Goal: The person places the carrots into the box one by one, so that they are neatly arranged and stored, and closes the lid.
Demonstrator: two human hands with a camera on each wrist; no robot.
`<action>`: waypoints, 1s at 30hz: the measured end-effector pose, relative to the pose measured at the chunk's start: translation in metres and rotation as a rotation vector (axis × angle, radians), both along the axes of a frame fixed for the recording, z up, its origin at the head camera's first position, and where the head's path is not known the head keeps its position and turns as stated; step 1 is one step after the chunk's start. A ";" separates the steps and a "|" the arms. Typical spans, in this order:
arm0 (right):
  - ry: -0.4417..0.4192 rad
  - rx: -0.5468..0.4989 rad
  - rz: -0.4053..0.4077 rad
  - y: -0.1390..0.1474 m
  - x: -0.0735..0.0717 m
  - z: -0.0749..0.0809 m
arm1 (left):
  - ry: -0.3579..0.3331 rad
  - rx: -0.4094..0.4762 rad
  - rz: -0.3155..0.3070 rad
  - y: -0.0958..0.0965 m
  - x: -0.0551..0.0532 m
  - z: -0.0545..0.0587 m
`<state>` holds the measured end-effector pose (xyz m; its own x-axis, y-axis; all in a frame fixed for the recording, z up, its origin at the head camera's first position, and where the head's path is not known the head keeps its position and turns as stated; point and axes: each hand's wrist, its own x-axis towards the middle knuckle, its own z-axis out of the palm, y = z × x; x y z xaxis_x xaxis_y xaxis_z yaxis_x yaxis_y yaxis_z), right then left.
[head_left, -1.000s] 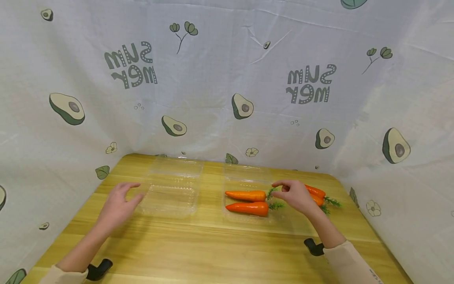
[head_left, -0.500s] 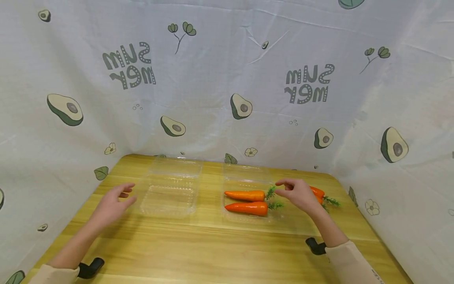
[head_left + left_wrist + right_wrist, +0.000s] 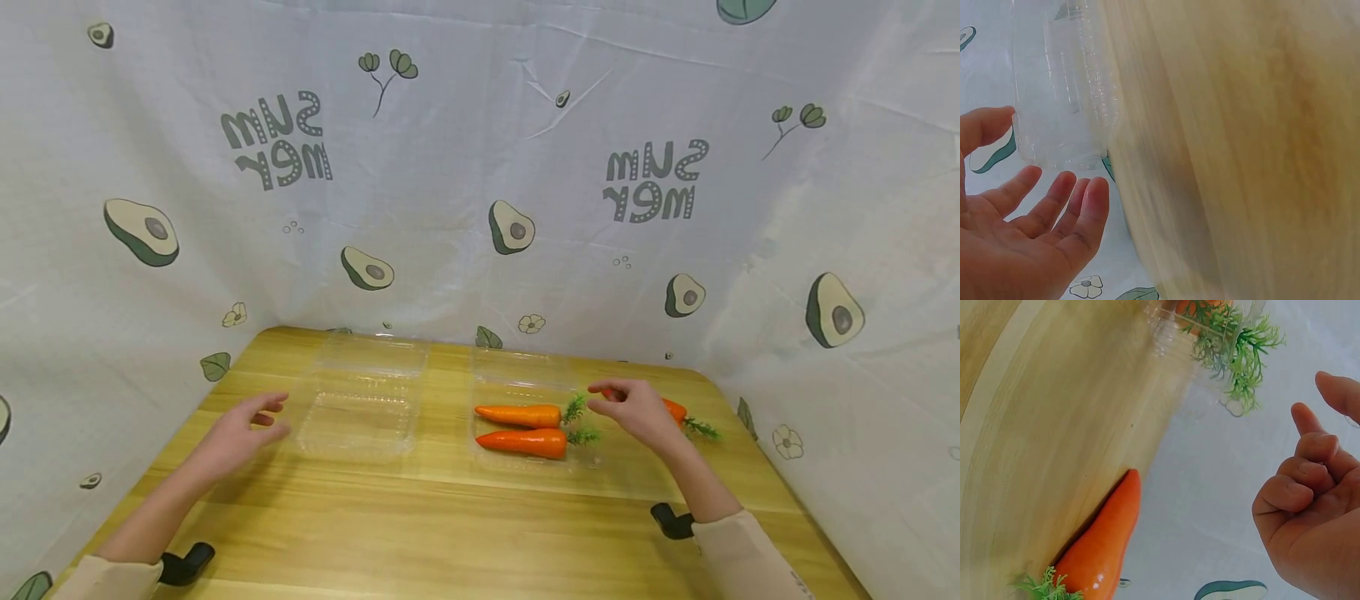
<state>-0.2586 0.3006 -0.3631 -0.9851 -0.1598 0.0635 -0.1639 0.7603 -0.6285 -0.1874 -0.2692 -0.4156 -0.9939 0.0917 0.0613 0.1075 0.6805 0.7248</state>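
My left hand hovers beside the left edge of a clear plastic clamshell box with its lid folded back. Its fingers are loosely bent and hold nothing. In the left wrist view the box appears beyond the fingertips. My right hand hangs just right of a second open clamshell box, which holds an orange carrot and a redder carrot. The right hand's thumb and index finger stand apart, other fingers curled, nothing between them. Behind this hand lies another carrot, partly hidden in the head view.
A wooden table carries both boxes near its back edge. White cloth printed with avocados surrounds it at the back and sides. Black wrist mounts sit on both forearms.
My left hand has drawn back left, away from the left box. The right hand has shifted slightly right, covering more of the carrots at the right. The boxes and the carrots have stayed put.
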 end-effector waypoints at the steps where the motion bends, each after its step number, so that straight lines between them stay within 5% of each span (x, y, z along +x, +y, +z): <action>1: -0.007 -0.002 -0.002 0.001 -0.001 0.000 | -0.002 0.001 -0.008 0.000 0.000 0.000; 30: -0.075 -0.103 -0.154 0.058 -0.014 -0.012 | -0.059 0.040 -0.105 -0.010 -0.007 -0.006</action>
<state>-0.2726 0.3585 -0.3749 -1.0000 -0.0031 -0.0032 0.0001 0.7037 -0.7105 -0.1941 -0.2790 -0.4218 -0.9810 0.1939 0.0086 0.1329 0.6384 0.7581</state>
